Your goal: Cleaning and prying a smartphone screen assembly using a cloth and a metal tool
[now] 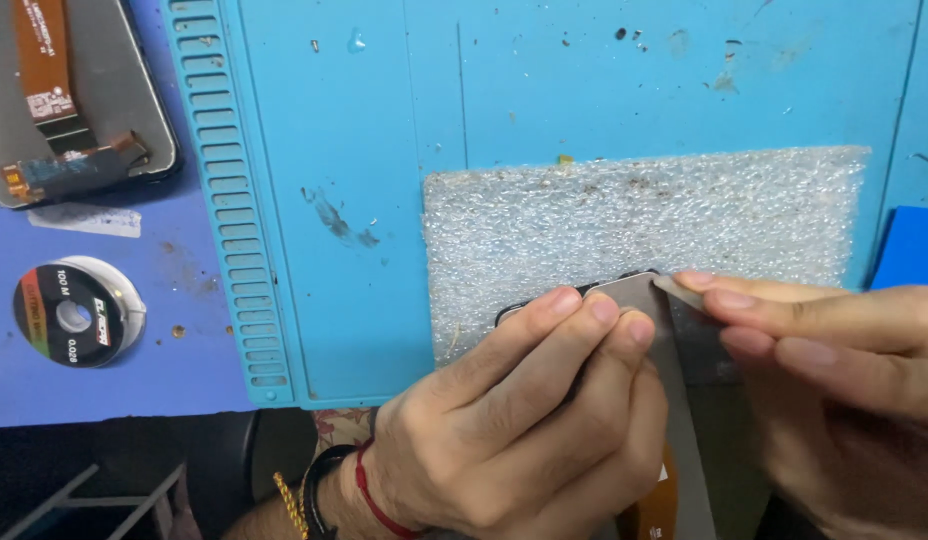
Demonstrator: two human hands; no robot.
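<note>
Phone-screen separation at the near edge of a blue work mat (344, 150). The dark phone (544, 300) lies on a sheet of bubble wrap (634, 215) at the front of the mat, mostly hidden under both hands; only its upper edge shows.

Risk, as a judgement — the thin metal blade (674, 400) sits at the phone's top corner, and a slip or too steep an angle there could crack the glass or nick a fingertip pressed right beside it. The soft wrap may also let the phone shift under pressure.

Grip — the left hand (514, 420) is curled, fingers pressed together on the phone and the blade's flat side, pinning both down. The right hand (844, 370) has its fingers extended and close together, pinching a small thin pick (679, 290) whose tip touches the corner where blade meets phone.

Well apart on the table (104, 390): a spool of fine wire (76, 312) and a detached display panel with orange flex cable (74, 100).
</note>
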